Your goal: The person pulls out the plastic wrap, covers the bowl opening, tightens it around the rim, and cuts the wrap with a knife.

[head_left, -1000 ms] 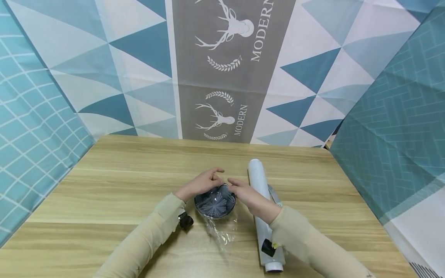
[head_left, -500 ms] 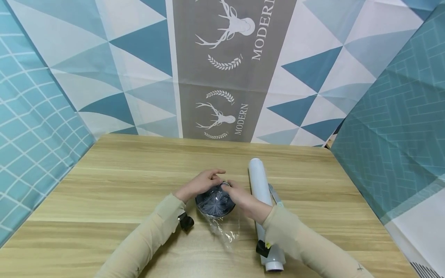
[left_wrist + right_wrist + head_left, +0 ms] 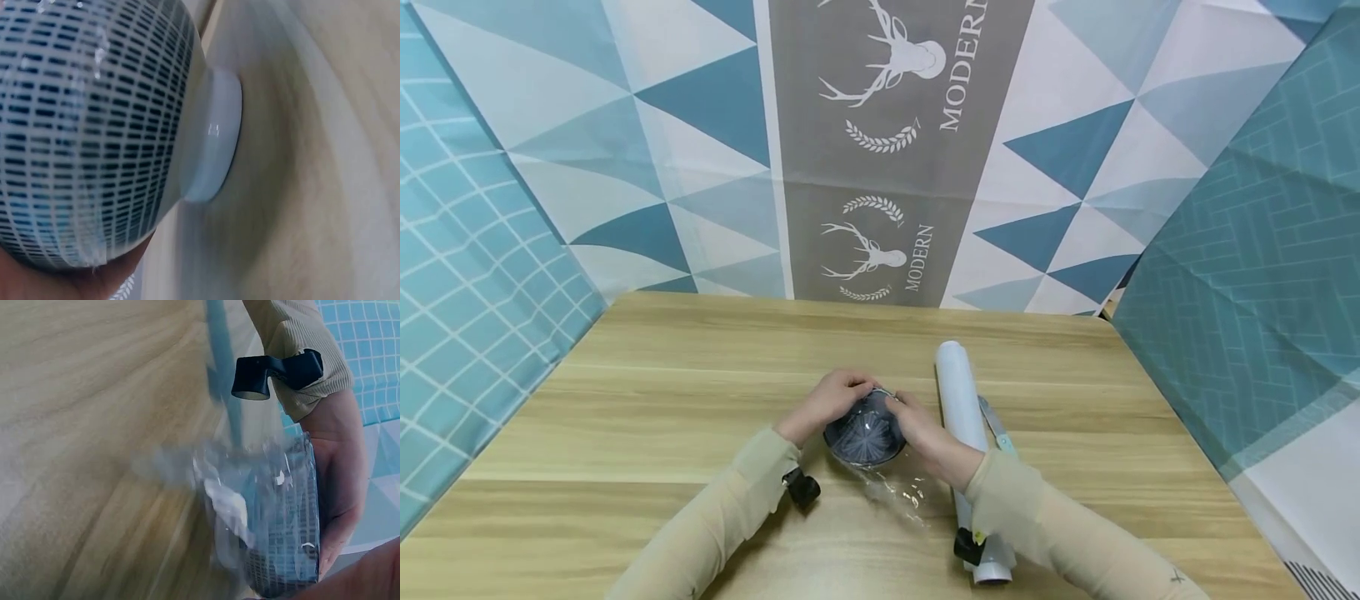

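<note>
A round bowl [image 3: 867, 437] is dark blue inside with a pale starburst; its white outer wall carries dark dashes in the left wrist view. Clear cling film [image 3: 891, 492] covers it and trails off its near side. My left hand [image 3: 833, 400] grips the far left of the rim, fingers bent over the edge. On the right side of the rim, my right hand [image 3: 932, 433] pinches with the thumb on top and the fingers behind. The bowl's white foot [image 3: 215, 134] is close over the table. In the right wrist view, loose film [image 3: 231, 500] hangs from the bowl.
A long white roll of film [image 3: 961, 400] lies on the wooden table [image 3: 700, 383] under my right forearm. Beside it is a slim tool [image 3: 997, 427] with a grey blade and pale blue handle. Patterned cloths [image 3: 700, 125] hang around the table.
My right hand has come left onto the rim. The raised fingers of my left hand have bent down to the edge. The bowl has tipped slightly, and the film's trailing end has swung right.
</note>
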`<state>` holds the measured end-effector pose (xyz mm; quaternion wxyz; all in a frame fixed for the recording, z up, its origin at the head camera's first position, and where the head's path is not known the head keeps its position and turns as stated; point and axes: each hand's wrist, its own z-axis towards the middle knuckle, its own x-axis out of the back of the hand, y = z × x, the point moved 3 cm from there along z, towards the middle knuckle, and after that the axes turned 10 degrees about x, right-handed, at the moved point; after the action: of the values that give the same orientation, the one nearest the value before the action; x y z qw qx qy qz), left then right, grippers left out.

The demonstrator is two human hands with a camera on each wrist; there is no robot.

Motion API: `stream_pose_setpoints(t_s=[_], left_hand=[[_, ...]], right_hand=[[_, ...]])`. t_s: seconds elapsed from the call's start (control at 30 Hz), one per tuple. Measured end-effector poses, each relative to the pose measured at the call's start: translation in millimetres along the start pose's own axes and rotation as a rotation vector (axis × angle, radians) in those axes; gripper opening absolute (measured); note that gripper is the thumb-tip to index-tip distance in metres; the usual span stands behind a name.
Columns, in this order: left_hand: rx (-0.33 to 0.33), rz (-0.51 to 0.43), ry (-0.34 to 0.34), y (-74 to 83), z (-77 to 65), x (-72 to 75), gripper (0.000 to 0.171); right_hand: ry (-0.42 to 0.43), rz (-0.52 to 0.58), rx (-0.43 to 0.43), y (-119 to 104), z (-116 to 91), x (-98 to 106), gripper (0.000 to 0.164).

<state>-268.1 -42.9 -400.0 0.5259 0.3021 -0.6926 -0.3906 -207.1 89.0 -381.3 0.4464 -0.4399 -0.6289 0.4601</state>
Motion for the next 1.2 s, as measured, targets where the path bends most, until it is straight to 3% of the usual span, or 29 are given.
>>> stream_pose_setpoints(t_s=[0.2,0.57,0.73,1.0,1.2], left_hand=[[0.134,-0.114,0.068,-3.5,-7.5,-0.3,0.024],[0.249,-0.337,0.159,-11.8,-16.4,0.9,0.027],[0.266,-0.427,0.188,-11.1,-19.0,-1.3,0.028],[0.263,-0.481,0.229,-12.1,-25.3,-5.3,0.028],[0.286,-0.580,0.248,-13.7,-31.8,-5.4,0.031]], right_hand=[[0.021,0.031,0.021,2,-3,-1,0.057],[0.076,0.019,0.056,4,-8,1,0.053],[0.082,0.017,0.044,4,-11,1,0.053],[0.073,0.061,0.042,7,-15,1,0.055],[0.009,0.152,0.042,10,-20,-2,0.054]])
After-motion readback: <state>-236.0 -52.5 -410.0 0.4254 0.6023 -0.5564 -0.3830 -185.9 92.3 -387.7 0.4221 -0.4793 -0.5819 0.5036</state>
